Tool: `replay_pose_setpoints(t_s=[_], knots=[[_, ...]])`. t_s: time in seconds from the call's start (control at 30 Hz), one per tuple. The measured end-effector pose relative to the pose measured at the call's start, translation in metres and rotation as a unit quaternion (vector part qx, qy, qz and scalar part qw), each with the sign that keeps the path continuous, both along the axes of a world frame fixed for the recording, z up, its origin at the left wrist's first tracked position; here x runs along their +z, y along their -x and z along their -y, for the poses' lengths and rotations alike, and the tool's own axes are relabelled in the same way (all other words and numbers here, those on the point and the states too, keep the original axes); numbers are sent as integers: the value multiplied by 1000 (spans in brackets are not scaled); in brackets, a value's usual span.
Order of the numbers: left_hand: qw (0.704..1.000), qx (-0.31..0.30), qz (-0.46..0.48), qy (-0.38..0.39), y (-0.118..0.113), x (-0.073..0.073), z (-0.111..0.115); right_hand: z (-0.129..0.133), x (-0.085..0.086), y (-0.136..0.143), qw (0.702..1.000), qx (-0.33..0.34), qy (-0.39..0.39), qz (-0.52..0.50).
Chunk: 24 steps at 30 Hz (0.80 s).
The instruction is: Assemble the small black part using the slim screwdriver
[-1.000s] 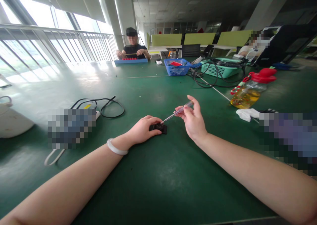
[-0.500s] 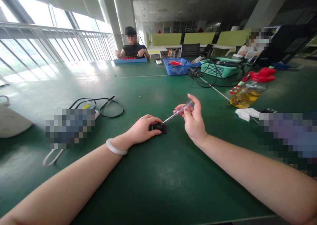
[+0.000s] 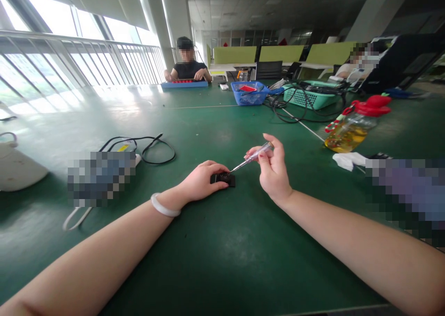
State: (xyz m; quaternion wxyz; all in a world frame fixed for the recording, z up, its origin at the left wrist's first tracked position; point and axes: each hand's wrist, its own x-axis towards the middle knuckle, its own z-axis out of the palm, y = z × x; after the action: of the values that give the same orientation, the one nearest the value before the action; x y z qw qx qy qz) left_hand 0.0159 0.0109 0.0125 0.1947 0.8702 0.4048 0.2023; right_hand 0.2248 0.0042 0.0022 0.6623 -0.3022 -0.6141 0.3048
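Observation:
Between the thumb and fingers of my left hand is a small black block-like part, held down on the green table. Its exact kind is too small to make out. My right hand grips a screwdriver with a clear handle, its index finger bent over the handle's end. The metal shaft slants down to the left, and its tip meets the far upper edge of the black part, by my left fingertips. A white bangle circles my left wrist.
Left lie a blurred-out object and a black cable; a white container stands beyond. A red-lidded bottle and white cloth are right. Behind are blue and green baskets with cables. A person sits across.
The whole view has shifted slightly. Both hands keep nearly the same pose, with the screwdriver tip still at the black part.

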Motion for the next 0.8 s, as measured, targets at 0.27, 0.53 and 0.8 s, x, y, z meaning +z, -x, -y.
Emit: replay_pose_setpoints(t_s=[0.27, 0.53, 0.8], knots=[[1000, 1, 6, 2, 0, 1, 1, 4, 1, 0, 998, 10, -20, 53], [996, -86, 24, 26, 3, 1, 1, 6, 5, 1, 995, 96, -2, 14], [994, -91, 25, 47, 4, 2, 0, -4, 7, -1, 984, 144, 105, -30]])
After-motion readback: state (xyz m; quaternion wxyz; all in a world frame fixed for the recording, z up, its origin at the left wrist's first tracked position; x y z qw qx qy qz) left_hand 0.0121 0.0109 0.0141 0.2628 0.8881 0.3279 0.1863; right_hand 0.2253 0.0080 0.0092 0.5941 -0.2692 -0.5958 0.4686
